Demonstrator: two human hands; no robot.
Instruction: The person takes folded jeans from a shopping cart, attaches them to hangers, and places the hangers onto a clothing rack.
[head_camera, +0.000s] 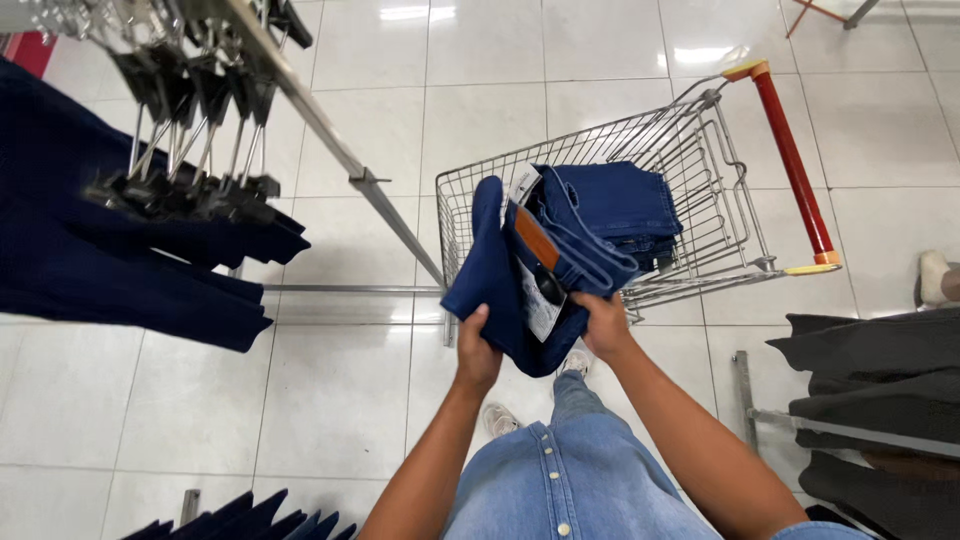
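Head view, left hand (477, 352), right hand (605, 325) holding folded jeans (520, 275), wire cart (700, 190)

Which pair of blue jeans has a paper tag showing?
The folded jeans gripped by the left hand and right hand; the jeans in the cart show no tag.
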